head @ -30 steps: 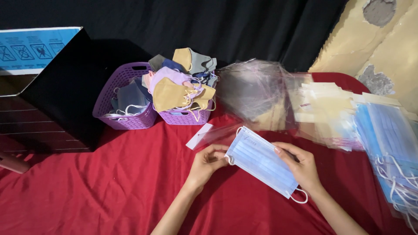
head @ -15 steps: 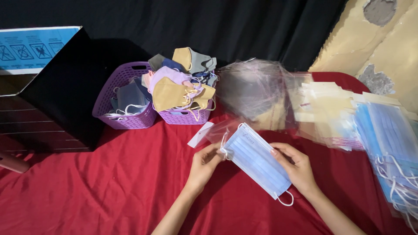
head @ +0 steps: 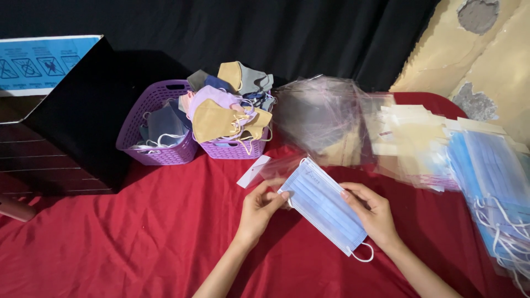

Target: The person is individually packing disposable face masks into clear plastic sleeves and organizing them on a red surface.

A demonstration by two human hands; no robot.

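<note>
A light blue pleated face mask lies slanted between my hands over the red cloth. My left hand pinches its upper left end together with the mouth of a clear plastic sleeve that has a white flap. My right hand grips the mask along its right edge, fingers curled over it. A white ear loop hangs from the mask's lower corner.
Two purple baskets of coloured masks stand at the back. A pile of clear sleeves lies behind my hands, packed masks and a stack of blue masks to the right. A black box stands at the left.
The mask has shifted up and left toward the clear sleeve's mouth. My left hand moved from the mask's edge to pinch the sleeve opening with the mask end.
</note>
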